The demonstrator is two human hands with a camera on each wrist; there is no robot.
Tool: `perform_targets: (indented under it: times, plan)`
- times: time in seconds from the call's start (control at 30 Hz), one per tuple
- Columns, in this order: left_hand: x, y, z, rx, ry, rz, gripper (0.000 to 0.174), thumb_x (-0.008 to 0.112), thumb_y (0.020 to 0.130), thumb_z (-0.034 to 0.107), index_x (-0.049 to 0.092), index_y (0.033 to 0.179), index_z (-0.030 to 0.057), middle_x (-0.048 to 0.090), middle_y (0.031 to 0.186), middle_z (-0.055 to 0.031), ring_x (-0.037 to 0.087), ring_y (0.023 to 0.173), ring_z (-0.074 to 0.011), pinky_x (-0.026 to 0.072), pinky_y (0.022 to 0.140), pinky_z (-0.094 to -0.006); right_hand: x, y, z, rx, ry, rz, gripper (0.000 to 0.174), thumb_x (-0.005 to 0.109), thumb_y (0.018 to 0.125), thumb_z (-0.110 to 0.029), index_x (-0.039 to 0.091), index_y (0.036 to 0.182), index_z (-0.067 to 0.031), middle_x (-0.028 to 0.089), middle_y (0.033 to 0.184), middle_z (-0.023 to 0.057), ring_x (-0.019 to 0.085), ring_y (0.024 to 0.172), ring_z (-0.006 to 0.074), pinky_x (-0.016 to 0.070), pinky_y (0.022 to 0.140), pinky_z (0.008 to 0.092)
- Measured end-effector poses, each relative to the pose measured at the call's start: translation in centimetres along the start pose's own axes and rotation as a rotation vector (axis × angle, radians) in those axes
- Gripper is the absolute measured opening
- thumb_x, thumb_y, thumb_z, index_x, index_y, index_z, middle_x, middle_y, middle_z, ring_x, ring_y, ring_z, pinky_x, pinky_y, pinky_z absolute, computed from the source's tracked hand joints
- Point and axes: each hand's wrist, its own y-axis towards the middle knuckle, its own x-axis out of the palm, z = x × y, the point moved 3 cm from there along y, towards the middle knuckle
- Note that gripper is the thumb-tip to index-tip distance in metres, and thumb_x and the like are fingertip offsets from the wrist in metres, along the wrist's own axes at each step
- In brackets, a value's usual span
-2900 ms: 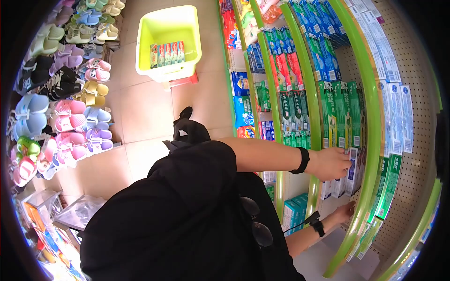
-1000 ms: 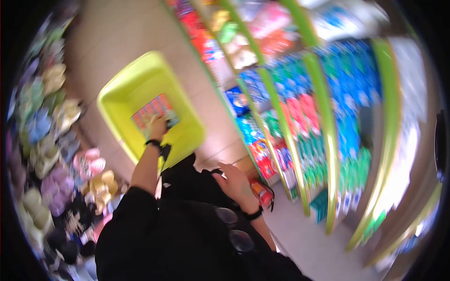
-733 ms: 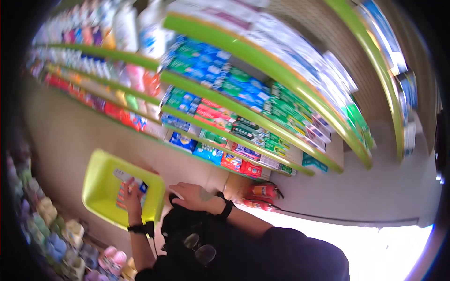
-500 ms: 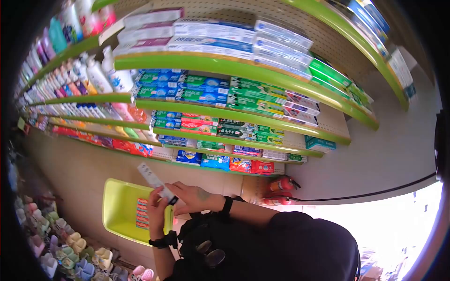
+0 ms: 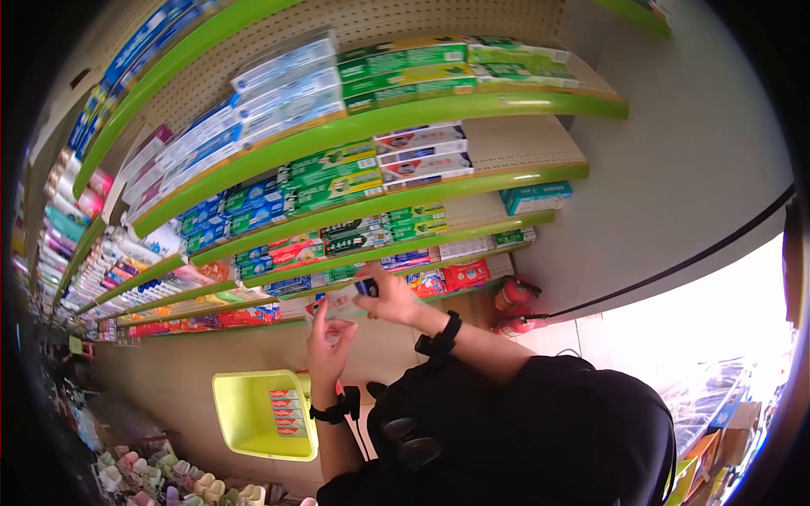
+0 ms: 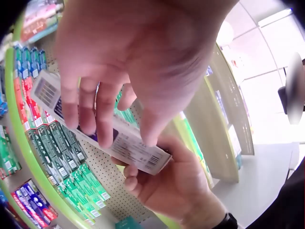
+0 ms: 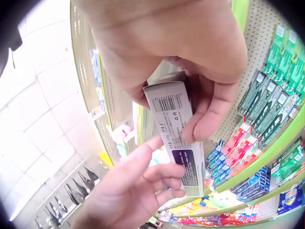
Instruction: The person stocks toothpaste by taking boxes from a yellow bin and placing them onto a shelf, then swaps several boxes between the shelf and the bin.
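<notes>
A white toothpaste-like box (image 5: 341, 298) with a dark panel is up in front of the shelves. My right hand (image 5: 393, 297) grips one end; in the right wrist view that hand (image 7: 176, 52) has thumb and fingers round the barcode end of the box (image 7: 172, 114). My left hand (image 5: 331, 347) is beside it in the head view, index finger extended. In the left wrist view my left hand's (image 6: 128, 62) relaxed fingers lie across the box (image 6: 126, 145). Below, a yellow-green basket (image 5: 240, 452) on the floor contains several red-and-white boxes (image 5: 288, 413).
Green-edged shelves (image 5: 523, 104) carry stacked toothpaste boxes, with a teal box (image 5: 537, 198) near one shelf's right end. Red fire extinguishers (image 5: 516, 295) stand by the grey wall. Slippers (image 5: 207, 486) are at lower left, and plastic-wrapped goods (image 5: 704, 392) at lower right.
Both hands and the white box have moved away from the basket, up towards the shelves. Earlier my left hand pinched the box; now my right hand grips its end. The head view has turned.
</notes>
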Motion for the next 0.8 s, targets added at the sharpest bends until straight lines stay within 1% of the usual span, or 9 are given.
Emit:
perform_targets:
  times: [0.03,0.07,0.13,0.23,0.37,0.53,0.63,0.73,0.8]
  plan:
    - [0.6,0.2,-0.6,-0.031,0.187,0.02,0.082,0.085,0.085,0.012,0.047,0.157,0.0054,0.069,0.109,-0.0133,0.069,0.099,-0.0241,0.0557,0.091,-0.0369,-1.7,-0.4,0.8,0.169,0.151,-0.014,0.054,0.077,0.09,-0.024,0.054,0.134,-0.0044,0.073,0.082,0.0157,0.077,0.073,0.0264,0.0608,0.066,0.04]
    - [1.6,0.0,-0.3,-0.037,0.199,0.005,0.082,0.085,0.085,0.012,0.047,0.157,0.0054,0.069,0.109,-0.0133,0.069,0.099,-0.0241,0.0557,0.091,-0.0369,-3.3,-0.8,1.7,0.187,0.147,0.028,0.051,0.076,0.092,-0.023,0.051,0.133,-0.0056,0.071,0.079,0.013,0.074,0.066,0.0181,0.0585,0.06,0.0374]
    - [3.7,0.3,1.7,0.249,0.67,0.227,0.078,0.089,0.08,0.013,0.055,0.15,0.0064,0.067,0.12,-0.0165,0.066,0.111,-0.0316,0.0527,0.098,-0.0422,-6.5,-1.1,3.0,0.172,0.184,0.048,0.05,0.076,0.092,-0.024,0.052,0.131,-0.0054,0.068,0.076,0.0112,0.07,0.063,0.0184,0.056,0.058,0.0364]
    - [6.4,1.4,5.3,0.395,0.824,0.364,0.071,0.09,0.077,0.011,0.061,0.142,0.0064,0.065,0.124,-0.017,0.061,0.119,-0.0359,0.05,0.102,-0.0446,-11.5,-1.9,2.7,0.185,0.219,0.0,0.049,0.075,0.093,-0.024,0.051,0.131,-0.005,0.064,0.074,0.0089,0.065,0.059,0.0171,0.0519,0.056,0.0333]
    - [7.8,4.4,3.9,0.272,0.341,0.103,0.062,0.091,0.076,0.01,0.066,0.133,0.0033,0.066,0.117,-0.0163,0.065,0.112,-0.0341,0.052,0.098,-0.0417,-15.2,-2.0,5.8,0.17,0.485,0.051,0.053,0.073,0.099,-0.029,0.046,0.135,-0.0023,0.068,0.088,0.0142,0.067,0.063,0.0178,0.0549,0.059,0.0326]
    - [10.3,7.1,8.4,0.48,0.364,0.1,0.061,0.093,0.073,0.007,0.068,0.128,0.0022,0.068,0.115,-0.0154,0.065,0.105,-0.0329,0.0528,0.094,-0.0401,-19.8,-2.0,6.7,0.033,0.567,0.208,0.054,0.078,0.098,-0.022,0.047,0.138,-0.0004,0.071,0.097,0.0182,0.071,0.066,0.0209,0.0602,0.061,0.0328]
    - [11.5,9.2,10.3,0.603,0.389,0.143,0.058,0.089,0.081,0.008,0.066,0.134,0.004,0.068,0.121,-0.0152,0.066,0.113,-0.0311,0.0523,0.099,-0.0393,-22.8,-1.6,5.1,0.059,0.668,0.305,0.042,0.076,0.098,-0.018,0.056,0.13,-0.0002,0.071,0.096,0.015,0.071,0.065,0.0223,0.0611,0.062,0.0344]
    - [11.9,11.8,11.6,0.587,0.362,0.269,0.056,0.084,0.089,0.022,0.063,0.138,0.0048,0.064,0.132,-0.0188,0.063,0.121,-0.0371,0.051,0.104,-0.0413,-28.0,0.2,5.8,0.005,0.675,0.475,0.035,0.074,0.099,-0.019,0.061,0.125,0.0,0.07,0.101,0.0162,0.07,0.065,0.0243,0.0605,0.061,0.0346]
    - [11.9,14.6,10.7,0.598,0.496,0.332,0.058,0.081,0.092,0.033,0.063,0.139,0.0056,0.062,0.136,-0.0202,0.06,0.126,-0.0406,0.0499,0.107,-0.0441,-33.1,2.5,7.9,-0.001,0.694,0.584,0.032,0.07,0.102,-0.019,0.061,0.125,0.0002,0.069,0.108,0.0172,0.072,0.078,0.0281,0.0608,0.065,0.037]
